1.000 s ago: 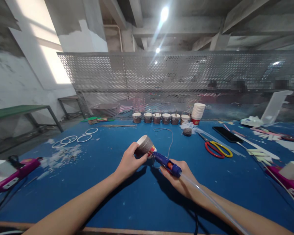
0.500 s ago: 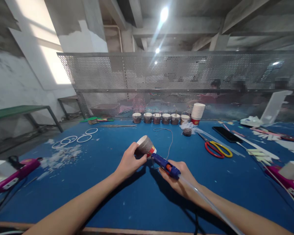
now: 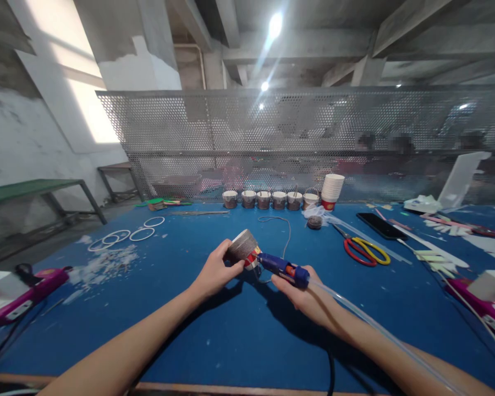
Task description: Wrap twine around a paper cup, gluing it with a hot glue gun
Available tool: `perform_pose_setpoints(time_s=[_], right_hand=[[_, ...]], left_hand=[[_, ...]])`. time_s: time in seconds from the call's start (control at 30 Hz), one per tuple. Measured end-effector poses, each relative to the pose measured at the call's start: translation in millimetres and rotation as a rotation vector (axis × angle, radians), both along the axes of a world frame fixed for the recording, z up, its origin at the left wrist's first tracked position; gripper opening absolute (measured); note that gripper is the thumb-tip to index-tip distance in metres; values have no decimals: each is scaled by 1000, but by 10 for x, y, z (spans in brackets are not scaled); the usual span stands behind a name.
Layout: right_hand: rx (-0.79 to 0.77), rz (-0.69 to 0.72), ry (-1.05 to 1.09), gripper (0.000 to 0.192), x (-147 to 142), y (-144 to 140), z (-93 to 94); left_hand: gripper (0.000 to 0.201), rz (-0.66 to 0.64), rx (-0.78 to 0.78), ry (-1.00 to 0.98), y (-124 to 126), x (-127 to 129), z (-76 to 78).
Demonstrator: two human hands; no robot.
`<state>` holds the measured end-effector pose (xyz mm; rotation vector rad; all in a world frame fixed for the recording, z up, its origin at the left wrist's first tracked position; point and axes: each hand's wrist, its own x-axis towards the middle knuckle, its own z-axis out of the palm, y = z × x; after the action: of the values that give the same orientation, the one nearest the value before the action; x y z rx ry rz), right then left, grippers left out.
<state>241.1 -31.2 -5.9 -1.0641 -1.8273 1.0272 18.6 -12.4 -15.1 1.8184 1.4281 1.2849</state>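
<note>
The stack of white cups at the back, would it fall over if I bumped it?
Probably. The stack of white cups stands tall on a narrow base, so it looks tippy. Paper cups like these seem light, so they would likely scatter and roll on the blue table.

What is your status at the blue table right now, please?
Left hand grips paper cup, tilted on its side. Right hand holds blue glue gun, nozzle at cup's red rim. Scissors lie apart, right; nothing between.
</note>
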Motion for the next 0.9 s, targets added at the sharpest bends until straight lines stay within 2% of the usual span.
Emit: perform_pose_setpoints(time_s=[0.27,0.57,0.8,0.9], right_hand=[[-68,-17,35,34,15,64,-60],[-137,-29,20,38,20,50,18],[83,8,-24,30,-5,-28,-1],[106,0,-25,30,-8,-31,18]], left_hand=[[17,-96,-5,0,34,-60,-17],[19,-149,5,-45,63,-104,-30],[18,-166,8,-16,43,-99,-15],[19,-158,20,-19,37,-93,2]])
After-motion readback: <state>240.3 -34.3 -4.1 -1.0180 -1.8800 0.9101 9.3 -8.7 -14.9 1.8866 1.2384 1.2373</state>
